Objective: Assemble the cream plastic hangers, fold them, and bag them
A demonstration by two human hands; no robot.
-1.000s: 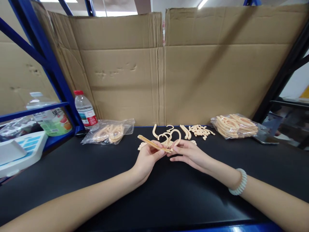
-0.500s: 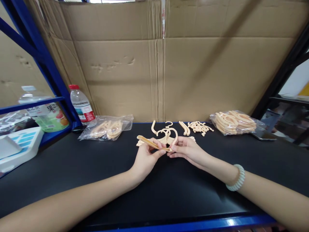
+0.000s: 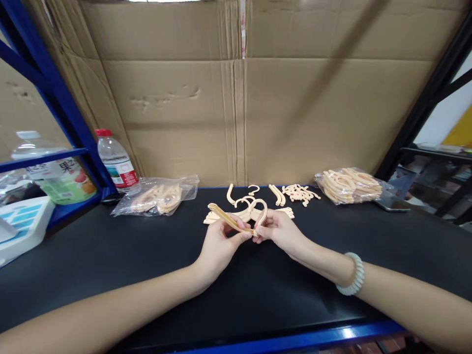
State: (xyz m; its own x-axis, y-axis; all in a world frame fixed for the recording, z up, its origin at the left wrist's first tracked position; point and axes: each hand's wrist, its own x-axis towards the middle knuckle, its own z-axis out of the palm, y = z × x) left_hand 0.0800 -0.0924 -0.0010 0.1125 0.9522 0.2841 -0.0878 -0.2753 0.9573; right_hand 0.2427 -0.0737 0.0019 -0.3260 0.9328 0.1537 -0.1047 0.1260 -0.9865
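Observation:
Over the middle of the black table, my left hand is closed on a beige plastic hanger arm, which slants up to the left. My right hand pinches a beige hanger hook, its curve pointing up. The lower end of the hook meets the inner end of the arm between my fingertips; whether they are locked together I cannot tell. Just behind my hands lie hangers, partly hidden by them. Farther back are a loose arm piece, a loose hook, a pair of arm pieces and a pile of small beige parts.
Clear bags of beige parts lie at the left and right, with a phone by the right one. A red-capped bottle stands back left, near a white-and-blue box. Cardboard walls the back.
The view has shifted slightly, so the scene sits a little farther left. The hook's lower end and the arm's end are still held together, with the fingers slightly readjusted.

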